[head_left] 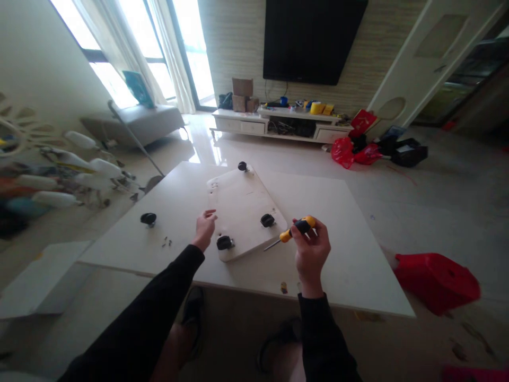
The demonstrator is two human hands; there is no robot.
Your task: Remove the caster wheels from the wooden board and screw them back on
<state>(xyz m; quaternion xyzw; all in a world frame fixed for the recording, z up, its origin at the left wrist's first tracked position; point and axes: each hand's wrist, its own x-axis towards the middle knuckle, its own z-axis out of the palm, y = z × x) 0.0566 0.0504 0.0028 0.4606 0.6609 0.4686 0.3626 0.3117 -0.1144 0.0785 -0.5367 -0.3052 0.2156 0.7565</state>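
A white board (242, 207) with rounded corners lies on the white table (318, 201). Black casters stand on three of its corners: a far caster (242, 166), a right caster (268, 220) and a near-left caster (225, 242). The fourth corner, far left, shows only small holes. My left hand (204, 231) is at the board's left edge, fingers curled against it. In my right hand (312, 252) is a yellow-and-black screwdriver (298, 229), raised right of the board, its shaft pointing down and left. A loose caster (148, 218) and several screws (166, 242) lie to the left.
A small yellowish item (283, 287) sits at the table's near edge. To the right on the floor is a red plastic stool (437, 281). A white box (43, 276) stands at left. Beyond the table are a cluttered TV cabinet (252, 126) and red bags (342, 153).
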